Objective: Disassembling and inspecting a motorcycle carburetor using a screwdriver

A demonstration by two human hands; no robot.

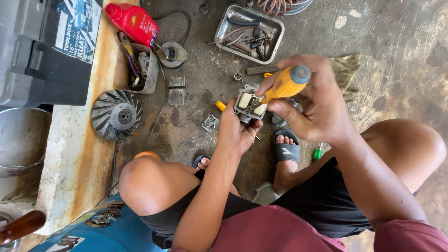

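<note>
My left hand [235,130] grips a small grey metal carburetor body [249,103] from below, holding it above the floor between my knees. My right hand [312,100] is closed around a yellow-handled screwdriver [285,83] with a grey cap. The screwdriver's tip points down into the top of the carburetor body. A second yellow-tipped tool [220,106] lies on the floor just left of the part.
A metal tray [275,28] with wires and small parts sits on the stained concrete floor ahead. A red bottle [133,21], a grey finned fan wheel [116,114], a dark toolbox [46,51] and loose metal pieces [210,122] lie to the left. A rag [345,70] lies right.
</note>
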